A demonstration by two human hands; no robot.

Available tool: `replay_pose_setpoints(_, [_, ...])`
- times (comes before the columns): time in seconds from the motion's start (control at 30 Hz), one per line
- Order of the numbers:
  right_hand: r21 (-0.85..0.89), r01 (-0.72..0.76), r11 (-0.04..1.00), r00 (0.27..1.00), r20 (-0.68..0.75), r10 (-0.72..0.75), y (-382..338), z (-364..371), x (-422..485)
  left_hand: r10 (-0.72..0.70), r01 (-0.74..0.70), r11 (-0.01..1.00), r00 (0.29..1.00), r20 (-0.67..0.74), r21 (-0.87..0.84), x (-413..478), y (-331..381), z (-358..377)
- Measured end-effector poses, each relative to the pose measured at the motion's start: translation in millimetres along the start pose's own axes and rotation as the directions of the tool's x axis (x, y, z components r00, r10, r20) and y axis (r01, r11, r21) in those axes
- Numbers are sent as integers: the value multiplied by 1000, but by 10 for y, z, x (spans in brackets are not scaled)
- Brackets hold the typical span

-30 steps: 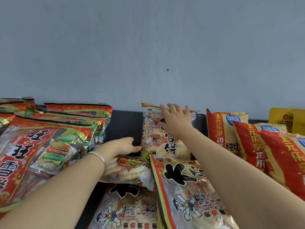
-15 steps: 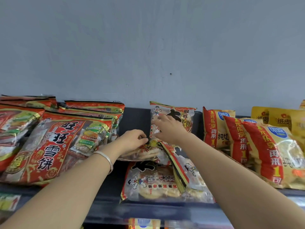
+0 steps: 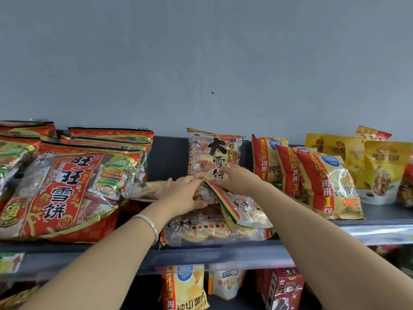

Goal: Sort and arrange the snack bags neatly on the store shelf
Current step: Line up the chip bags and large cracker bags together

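Snack bags [image 3: 245, 233]: clear-front cracker packs, bunched mid-shelf, at and under both hands.
Upright bag [image 3: 214, 153]: stands at back near wall [image 3: 201, 63], front facing out; lower part hidden by hands.
Bottom bag [image 3: 196, 229]: lies flat at shelf front, under the others.
Tilted bag [image 3: 243, 206]: leans on bottom bag, striped edge up.
Side bag [image 3: 143, 189]: lies sideways, left of centre, touching big red bags [image 3: 67, 193].
Left hand [image 3: 183, 193]: fingers curled round right end of side bag; bracelet [image 3: 149, 222] on wrist.
Right hand [image 3: 237, 180]: fingers bent, pinching striped top edge of tilted bag.
Chip bags [image 3: 321, 182]: red/yellow, row just right of centre, leaning back.
Yellow bags [image 3: 384, 166]: far right, upright.
Shelf [image 3: 223, 256]: dark, w/ more packs [image 3: 185, 287] on level below.
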State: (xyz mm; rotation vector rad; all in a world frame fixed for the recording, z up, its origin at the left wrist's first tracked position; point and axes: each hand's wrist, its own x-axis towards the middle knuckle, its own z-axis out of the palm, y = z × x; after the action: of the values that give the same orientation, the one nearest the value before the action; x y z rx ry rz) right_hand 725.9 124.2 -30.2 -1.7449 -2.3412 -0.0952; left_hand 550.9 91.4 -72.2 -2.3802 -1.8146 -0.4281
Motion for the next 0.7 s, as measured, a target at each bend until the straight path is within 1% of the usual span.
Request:
replay_pose_setpoints(0.17, [39, 1, 999, 1000, 29, -2, 138, -59, -151, -14, 12, 999, 1000, -26, -42, 49, 161, 26])
replay_pose_setpoints(0.33, [66, 6, 998, 999, 44, -8, 317, -67, -276, -51, 51, 999, 999, 0, 6, 55, 285, 65])
replay_pose_setpoints(0.5, [126, 19, 992, 996, 84, -30, 463, -80, -424, -94, 96, 995, 994, -59, 40, 5, 331, 115])
replay_pose_setpoints(0.6, [177, 72, 982, 983, 152, -100, 582, -140, -575, -125, 137, 977, 989, -81, 161, -77, 271, 130])
replay_pose_setpoints(0.7, [146, 112, 983, 935, 319, -155, 719, -215, -772, -188, 205, 963, 976, -111, 174, -107, 279, 161])
